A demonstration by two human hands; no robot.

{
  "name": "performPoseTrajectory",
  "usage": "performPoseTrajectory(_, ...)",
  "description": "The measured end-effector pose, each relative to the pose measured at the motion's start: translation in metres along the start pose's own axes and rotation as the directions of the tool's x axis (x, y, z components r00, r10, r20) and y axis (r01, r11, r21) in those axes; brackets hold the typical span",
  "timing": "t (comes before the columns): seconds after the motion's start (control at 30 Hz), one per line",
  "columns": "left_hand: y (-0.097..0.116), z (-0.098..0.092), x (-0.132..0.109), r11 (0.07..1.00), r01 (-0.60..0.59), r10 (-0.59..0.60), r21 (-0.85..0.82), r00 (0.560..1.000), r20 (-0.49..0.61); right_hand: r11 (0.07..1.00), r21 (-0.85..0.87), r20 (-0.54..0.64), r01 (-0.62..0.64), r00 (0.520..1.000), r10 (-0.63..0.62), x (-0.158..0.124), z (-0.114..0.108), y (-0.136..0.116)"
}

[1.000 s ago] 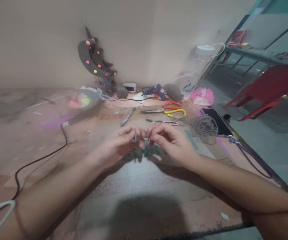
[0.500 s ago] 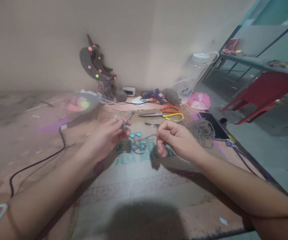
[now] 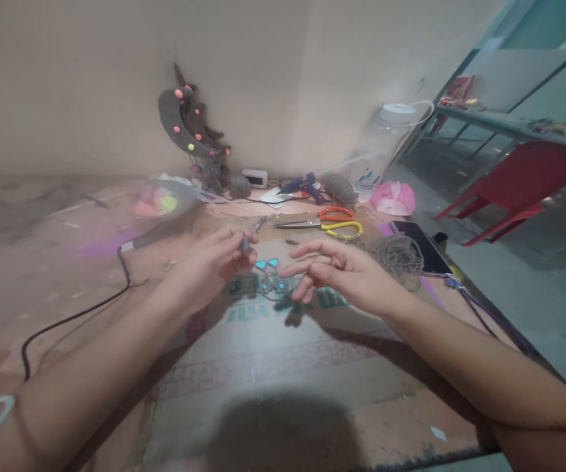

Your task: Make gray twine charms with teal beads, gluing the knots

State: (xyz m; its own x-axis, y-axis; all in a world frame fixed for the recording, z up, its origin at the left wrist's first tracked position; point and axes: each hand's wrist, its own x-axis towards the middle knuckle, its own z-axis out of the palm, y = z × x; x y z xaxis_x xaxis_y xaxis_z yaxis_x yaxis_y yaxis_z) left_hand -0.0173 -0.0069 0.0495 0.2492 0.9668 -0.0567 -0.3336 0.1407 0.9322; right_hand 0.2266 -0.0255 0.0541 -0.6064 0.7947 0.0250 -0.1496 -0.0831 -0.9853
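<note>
Between the thumb and fingers of my left hand [image 3: 216, 262] is a small grey piece [image 3: 244, 244], too small to name; these fingers are closed on it. My right hand [image 3: 332, 270] is open with its fingers apart, and I see nothing in it. Below and between the hands lie small teal heart shapes [image 3: 267, 263] and a grey cord [image 3: 269, 298] with teal-centred flower shapes [image 3: 281, 286]. The right fingertips hover close beside these, and I cannot tell whether they touch. Scissors [image 3: 307, 224] with a red and a yellow handle lie beyond the hands.
A loose grey yarn bundle [image 3: 398, 255] and a dark tablet [image 3: 421, 248] lie at right. Behind stand a blue glue gun [image 3: 305, 187], a clear bottle [image 3: 378, 147] and a pink bundle [image 3: 393, 198]. A dark crescent [image 3: 177, 121] with coloured balls leans against the wall. A black cable [image 3: 71, 318] crosses the left.
My right hand has gone from a closed pinch to open, its fingers stretched left toward the flower shapes. The cord no longer reaches up to it. My left hand keeps its grip.
</note>
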Motion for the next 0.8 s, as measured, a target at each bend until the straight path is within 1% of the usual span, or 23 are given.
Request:
performPoseTrajectory(0.1, 0.000, -0.001, 0.001, 1.000, 0.005, -0.005, -0.012, 1.000, 0.006, 0.998, -0.041, -0.061, -0.044, 0.997, 0.042, 0.000, 0.002, -0.003)
performPoseTrajectory(0.17, 0.002, -0.002, 0.001, 1.000, 0.009, -0.009, -0.014, 1.000, 0.005, 0.991, -0.104, -0.111, -0.088, 0.991, 0.077, 0.000, 0.003, -0.005)
performPoseTrajectory(0.23, 0.004, -0.004, 0.001, 1.000, -0.005, 0.005, -0.009, 1.000, -0.004, 0.964, -0.243, -0.144, -0.109, 0.987, 0.075, -0.001, 0.001, -0.009)
performPoseTrajectory(0.27, 0.006, -0.005, 0.002, 1.000, -0.018, 0.018, -0.004, 1.000, -0.009, 0.932, -0.349, -0.149, -0.094, 0.988, 0.044, -0.002, -0.001, -0.013)
performPoseTrajectory(0.3, 0.008, -0.006, 0.002, 0.999, -0.032, 0.032, 0.003, 0.999, -0.017, 0.880, -0.470, -0.141, -0.064, 0.990, -0.004, -0.004, -0.003, -0.017)
performPoseTrajectory(0.37, 0.012, -0.007, 0.003, 0.998, -0.058, 0.059, 0.015, 0.998, -0.031, 0.721, -0.692, -0.070, 0.038, 0.990, -0.119, -0.011, -0.009, -0.030)
performPoseTrajectory(0.4, 0.013, -0.008, 0.004, 0.998, -0.067, 0.067, 0.017, 0.997, -0.036, 0.638, -0.764, -0.008, 0.095, 0.988, -0.156, -0.016, -0.012, -0.038)
performPoseTrajectory(0.43, 0.015, -0.009, 0.005, 0.997, -0.075, 0.076, 0.017, 0.996, -0.040, 0.583, -0.798, 0.064, 0.153, 0.983, -0.171, -0.021, -0.015, -0.048)
performPoseTrajectory(0.47, 0.016, -0.011, 0.006, 0.996, -0.086, 0.086, 0.013, 0.995, -0.043, 0.555, -0.804, 0.148, 0.213, 0.976, -0.161, -0.026, -0.017, -0.059)
performPoseTrajectory(0.5, 0.016, -0.013, 0.007, 0.995, -0.097, 0.097, 0.009, 0.994, -0.044, 0.557, -0.780, 0.268, 0.285, 0.957, -0.114, -0.032, -0.019, -0.071)
performPoseTrajectory(0.53, 0.016, -0.015, 0.008, 0.995, -0.104, 0.104, 0.007, 0.993, -0.046, 0.582, -0.735, 0.443, 0.350, 0.896, 0.020, -0.037, -0.021, -0.082)
performPoseTrajectory(0.57, 0.015, -0.018, 0.010, 0.994, -0.108, 0.108, 0.006, 0.993, -0.053, 0.593, -0.702, 0.588, 0.394, 0.791, 0.169, -0.042, -0.021, -0.091)
performPoseTrajectory(0.6, 0.014, -0.020, 0.012, 0.994, -0.106, 0.106, 0.008, 0.992, -0.061, 0.570, -0.709, 0.648, 0.415, 0.702, 0.296, -0.047, -0.022, -0.099)
performPoseTrajectory(0.63, 0.012, -0.023, 0.013, 0.995, -0.102, 0.102, 0.015, 0.992, -0.070, 0.556, -0.716, 0.662, 0.423, 0.665, 0.346, -0.050, -0.023, -0.104)
performPoseTrajectory(0.67, 0.010, -0.026, 0.015, 0.995, -0.094, 0.097, 0.032, 0.992, -0.082, 0.538, -0.735, 0.645, 0.413, 0.672, 0.364, -0.051, -0.023, -0.106)
performPoseTrajectory(0.7, 0.007, -0.029, 0.016, 0.994, -0.091, 0.096, 0.062, 0.991, -0.095, 0.526, -0.755, 0.611, 0.391, 0.710, 0.350, -0.051, -0.024, -0.104)
performPoseTrajectory(0.73, 0.004, -0.032, 0.018, 0.991, -0.090, 0.101, 0.103, 0.989, -0.105, 0.531, -0.766, 0.572, 0.362, 0.761, 0.307, -0.049, -0.024, -0.100)
performPoseTrajectory(0.8, -0.003, -0.034, 0.020, 0.975, -0.100, 0.121, 0.198, 0.988, -0.097, 0.538, -0.788, 0.473, 0.299, 0.854, 0.218, -0.043, -0.025, -0.084)
